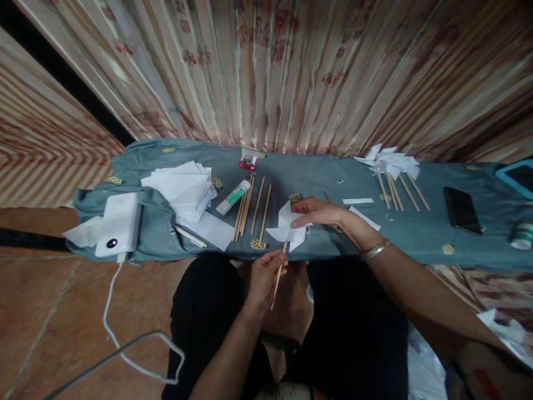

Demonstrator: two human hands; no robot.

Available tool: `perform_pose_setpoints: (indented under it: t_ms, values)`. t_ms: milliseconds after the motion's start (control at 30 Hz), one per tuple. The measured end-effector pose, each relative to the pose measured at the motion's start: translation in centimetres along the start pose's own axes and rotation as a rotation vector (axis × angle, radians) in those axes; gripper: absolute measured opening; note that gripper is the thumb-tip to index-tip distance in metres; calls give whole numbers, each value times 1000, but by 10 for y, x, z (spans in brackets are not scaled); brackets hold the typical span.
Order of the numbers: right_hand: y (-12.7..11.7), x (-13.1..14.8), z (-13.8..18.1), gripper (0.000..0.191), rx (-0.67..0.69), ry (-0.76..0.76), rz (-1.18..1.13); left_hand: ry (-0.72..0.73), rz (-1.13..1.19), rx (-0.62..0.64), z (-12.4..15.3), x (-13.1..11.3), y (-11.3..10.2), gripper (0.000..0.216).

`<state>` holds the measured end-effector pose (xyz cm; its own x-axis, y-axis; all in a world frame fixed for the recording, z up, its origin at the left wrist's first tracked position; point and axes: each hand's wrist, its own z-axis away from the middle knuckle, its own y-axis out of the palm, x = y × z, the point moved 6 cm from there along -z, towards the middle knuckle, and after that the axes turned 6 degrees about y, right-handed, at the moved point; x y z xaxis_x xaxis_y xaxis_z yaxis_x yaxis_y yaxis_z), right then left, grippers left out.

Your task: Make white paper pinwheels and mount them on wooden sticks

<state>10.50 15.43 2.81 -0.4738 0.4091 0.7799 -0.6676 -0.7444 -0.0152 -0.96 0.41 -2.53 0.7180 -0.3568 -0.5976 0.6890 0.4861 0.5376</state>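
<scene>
Two hands work at the near edge of the table (416, 244), over the lap. Left hand (264, 275): fingers pinching a thin wooden stick (276, 289) near its top, stick tilted, upper tip under the white paper pinwheel (283, 230). Right hand (320, 214): fingers stretched out, held together, tips flat on pinwheel's centre, not gripping. Pinwheel sits at table's front edge, approx mid-table. Just left of it: loose sticks (250, 205) & glue tube (232, 198). Far right: finished pinwheels (389, 162) w/ sticks, phone (461, 210).
</scene>
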Motion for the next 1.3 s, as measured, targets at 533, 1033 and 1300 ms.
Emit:
perform_pose_setpoints:
  t_ms: [533,1033,1300]
  values:
    - [-22,-6,21,43,-185,-397,-608,103,-53,95,8,-58,39,38]
    - [-41,-13,21,42,-264,-470,-744,55,-60,235,-63,-70,91,11]
    - [-35,-7,16,35,-259,-470,-789,48,-66,242,-78,-71,87,18]
